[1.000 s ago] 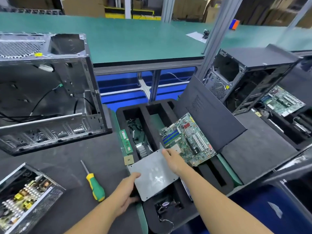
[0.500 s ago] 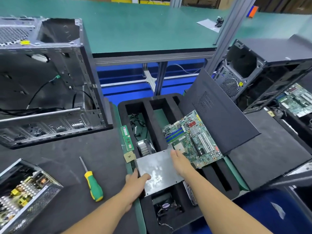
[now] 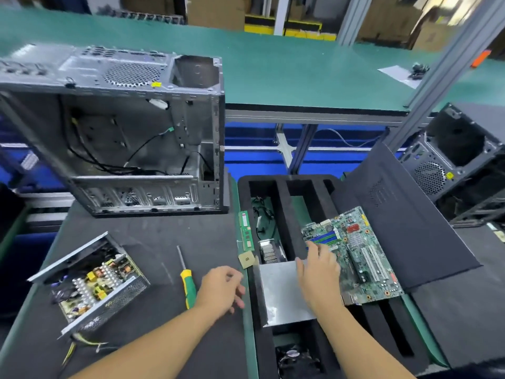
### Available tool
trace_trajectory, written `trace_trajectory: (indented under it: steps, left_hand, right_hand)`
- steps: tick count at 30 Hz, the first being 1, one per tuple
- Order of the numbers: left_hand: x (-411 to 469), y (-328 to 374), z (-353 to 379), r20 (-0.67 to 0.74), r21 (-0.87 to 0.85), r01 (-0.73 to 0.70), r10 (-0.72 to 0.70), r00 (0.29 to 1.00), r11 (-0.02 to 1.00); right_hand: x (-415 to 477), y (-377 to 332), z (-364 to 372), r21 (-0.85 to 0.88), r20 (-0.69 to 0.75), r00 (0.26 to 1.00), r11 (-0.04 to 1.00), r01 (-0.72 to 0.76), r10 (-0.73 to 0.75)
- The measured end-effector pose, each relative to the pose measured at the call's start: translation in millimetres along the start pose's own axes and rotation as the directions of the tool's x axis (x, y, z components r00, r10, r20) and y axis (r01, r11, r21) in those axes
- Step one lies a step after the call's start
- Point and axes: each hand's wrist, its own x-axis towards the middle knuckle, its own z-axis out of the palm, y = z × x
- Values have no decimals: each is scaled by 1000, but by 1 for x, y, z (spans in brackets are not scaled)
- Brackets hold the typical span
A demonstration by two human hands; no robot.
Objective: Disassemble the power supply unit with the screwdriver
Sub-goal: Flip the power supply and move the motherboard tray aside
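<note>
Power supply unit (image 3: 93, 283) sits lidless, components exposed; left hand (image 3: 221, 288), right hand (image 3: 319, 274) grip nothing.

This is an electronics disassembly workshop laid out like a factory line. A long desk (image 3: 273, 77) topped with green matting runs past an aluminium frame post (image 3: 442, 77), with cardboard boxes (image 3: 213, 9) stacked behind. A stripped computer case (image 3: 136, 192) and a second case (image 3: 459, 160) flank an opened power supply unit (image 3: 90, 283), a screwdriver (image 3: 188, 288) and a compartmented foam tray (image 3: 246, 192) carrying a motherboard (image 3: 366, 253).
</note>
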Motion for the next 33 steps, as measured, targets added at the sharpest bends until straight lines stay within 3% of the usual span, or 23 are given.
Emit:
trace_trajectory:
  steps: [2,4,7,10,11,13,15,17,20,23,28,33]
  left_hand:
    - [-5,-1,-19,-36,90,-29,32,999,996]
    - [-11,-4,-38,-65,139,-31,40,997,990]
    - [-17,-14,-69,-149,350,-86,146,978,933]
    - [-19,-28,-106,-185,565,-304,476,860,767]
    - [-19,-32,-121,-184,610,-361,569,801,705]
    - [-19,-45,-154,-222,705,-335,643,733,625]
    - [-21,-59,-187,-296,735,-195,565,770,650]
    - [-23,-77,-220,-315,756,-34,410,856,653]
    - [-26,-109,-260,-267,805,125,166,949,580]
    - [-25,-132,-278,-198,807,167,-8,980,566]
    - [-18,-133,-275,-170,839,155,-20,985,522]
    - [-17,-132,-273,-187,897,102,161,969,429]
  right_hand:
    - [3,-24,0,133,82,991,987,94,-106]
    - [3,-51,1,140,152,972,978,157,-178]
    - [-3,-92,0,127,88,945,944,303,-315]
    - [-12,-134,4,183,69,882,876,447,-465]
    - [-15,-149,8,197,119,866,867,458,-485]
    - [-24,-177,21,179,314,828,885,429,-465]
    - [-36,-202,36,152,545,761,934,323,-351]
    - [-48,-218,50,99,654,723,972,211,-224]
    - [-62,-225,65,-10,636,759,983,185,-137]
    - [-67,-228,70,-54,594,791,974,221,-147]
    - [-65,-232,65,-97,635,768,977,190,-87]
    - [-75,-230,69,-88,590,806,989,123,-47]
